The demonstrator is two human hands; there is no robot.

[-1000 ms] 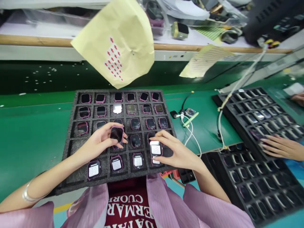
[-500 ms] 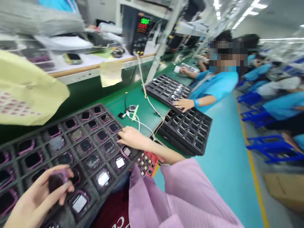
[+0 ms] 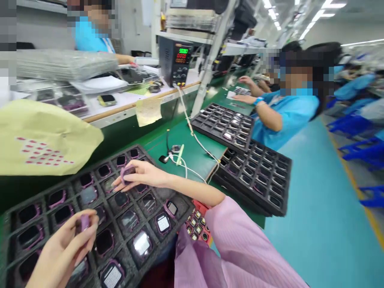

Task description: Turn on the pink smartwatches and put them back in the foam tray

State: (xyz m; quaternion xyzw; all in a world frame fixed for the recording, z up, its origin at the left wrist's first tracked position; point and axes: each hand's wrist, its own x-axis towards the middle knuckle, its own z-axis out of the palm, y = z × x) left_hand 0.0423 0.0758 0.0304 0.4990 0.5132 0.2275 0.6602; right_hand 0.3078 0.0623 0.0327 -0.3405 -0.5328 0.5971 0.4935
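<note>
A black foam tray full of purple-framed smartwatches, each in its own compartment, lies tilted in front of me. My left hand is closed on a purple smartwatch case, held over the tray's near left part and seen edge-on. Above the middle of the far rows, my right hand grips another purple smartwatch case between thumb and fingers. Along the near edge, several watches have white or lit screens; most others are dark.
A red tray of small watch parts sits below my right forearm. White cables cross the green bench. Stacked black trays stand to the right, beside a co-worker in blue. A power supply occupies the shelf.
My right hand has lifted from the tray's right side and moved left, now with a watch case in it. My left hand keeps its watch case, turned edge-on. The view has shifted.
</note>
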